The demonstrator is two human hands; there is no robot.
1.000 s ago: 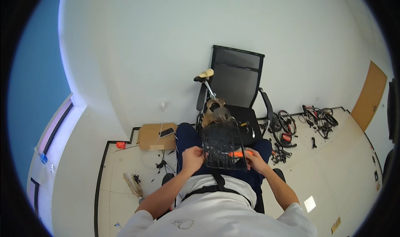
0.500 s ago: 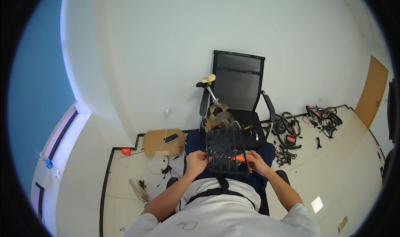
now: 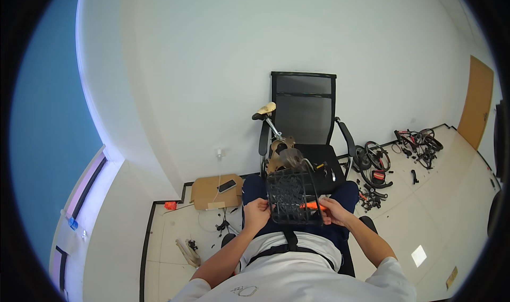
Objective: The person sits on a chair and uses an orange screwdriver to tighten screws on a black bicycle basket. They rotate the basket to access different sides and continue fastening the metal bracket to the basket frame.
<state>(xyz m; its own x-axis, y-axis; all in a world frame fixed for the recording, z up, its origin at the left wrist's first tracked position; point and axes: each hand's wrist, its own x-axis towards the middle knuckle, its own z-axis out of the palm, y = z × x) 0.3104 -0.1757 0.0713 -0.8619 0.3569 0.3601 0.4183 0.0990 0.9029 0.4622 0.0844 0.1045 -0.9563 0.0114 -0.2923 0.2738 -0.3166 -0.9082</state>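
Observation:
A black wire basket [image 3: 289, 196] stands on my lap, tilted toward me. My left hand [image 3: 257, 213] grips its lower left edge. On the basket's right side, my right hand [image 3: 333, 210] holds an orange-handled tool [image 3: 312, 206] against the mesh. Just beyond the basket, a tan and grey bicycle part [image 3: 282, 156] with a seat post and saddle [image 3: 264, 111] rests on the seat of a black office chair [image 3: 305, 113].
A flat cardboard piece [image 3: 215, 191] with a phone [image 3: 227, 185] on it lies on the floor to the left, cables beside it. A small orange object [image 3: 170, 205] sits near the wall. Bicycle wheels and parts [image 3: 377, 161] are scattered to the right; a wooden door [image 3: 474, 103] stands far right.
The view has tipped upward, so the hands and basket sit lower in the picture. Both hands keep their hold on the basket and the tool.

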